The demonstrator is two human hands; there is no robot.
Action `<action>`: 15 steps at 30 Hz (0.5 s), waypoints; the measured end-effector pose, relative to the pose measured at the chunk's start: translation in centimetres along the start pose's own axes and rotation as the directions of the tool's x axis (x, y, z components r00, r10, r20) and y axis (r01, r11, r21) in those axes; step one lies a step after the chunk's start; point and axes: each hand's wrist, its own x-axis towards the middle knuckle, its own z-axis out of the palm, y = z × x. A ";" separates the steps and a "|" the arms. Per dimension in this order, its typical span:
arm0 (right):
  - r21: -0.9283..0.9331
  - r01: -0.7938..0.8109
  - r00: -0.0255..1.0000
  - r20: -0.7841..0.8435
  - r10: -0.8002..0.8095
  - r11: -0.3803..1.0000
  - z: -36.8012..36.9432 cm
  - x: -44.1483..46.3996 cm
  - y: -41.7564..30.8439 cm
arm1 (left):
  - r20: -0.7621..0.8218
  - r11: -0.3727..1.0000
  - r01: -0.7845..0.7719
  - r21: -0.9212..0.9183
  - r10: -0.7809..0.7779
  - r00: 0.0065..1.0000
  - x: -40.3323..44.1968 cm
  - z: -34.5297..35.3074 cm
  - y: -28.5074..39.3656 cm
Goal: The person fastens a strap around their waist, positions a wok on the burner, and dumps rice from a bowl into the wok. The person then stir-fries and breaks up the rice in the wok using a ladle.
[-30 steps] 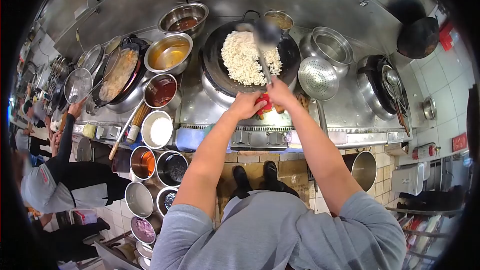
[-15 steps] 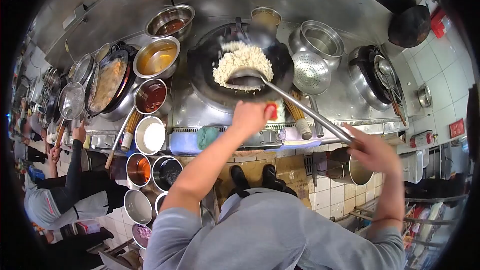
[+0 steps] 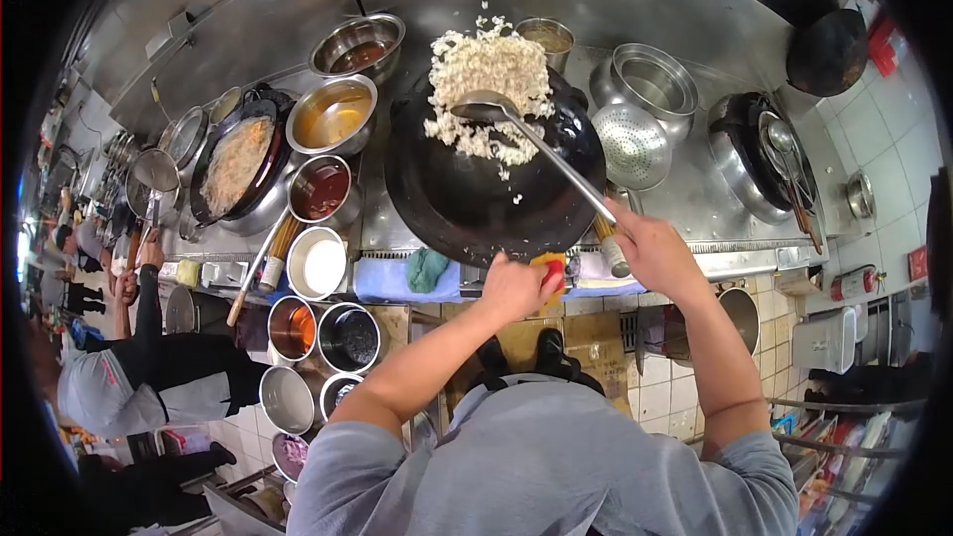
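Observation:
My left hand point(image 3: 518, 288) is closed at the near edge of the black wok point(image 3: 476, 213), on a red and yellow cloth point(image 3: 551, 283). The wok is tilted, and white rice point(image 3: 491, 69) is tossed up at its far side, with loose grains in the air. My right hand point(image 3: 647, 243) grips the long handle of a metal ladle point(image 3: 483, 106). The ladle's bowl is over the lower part of the rice.
Left of the wok stand bowls of sauce point(image 3: 323, 189) and oil point(image 3: 333, 114), and a white-filled pot point(image 3: 317, 263). A perforated strainer point(image 3: 632, 147) and a steel pot point(image 3: 655, 79) are on the right. Co-workers point(image 3: 114, 392) stand at the left by another wok point(image 3: 236, 167).
My left hand and the wok have come nearer my body, and the rice has risen toward the far side. My right hand has moved forward and left with the ladle.

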 end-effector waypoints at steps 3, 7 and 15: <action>0.058 0.000 0.997 0.075 -0.004 0.998 -2.3 -2.5 -0.3 | -0.020 0.986 0.146 -0.079 -0.148 0.989 5.6 -3.7 -2.4; -0.120 -0.040 0.942 0.326 0.078 0.992 -11.2 -7.1 -1.5 | 0.078 0.975 0.206 -0.082 -0.200 0.977 4.9 -2.9 -2.8; -0.227 0.067 0.988 0.148 -0.033 0.971 -3.7 -1.2 0.7 | -0.164 0.997 0.059 -0.054 -0.067 0.984 7.4 -2.2 -3.3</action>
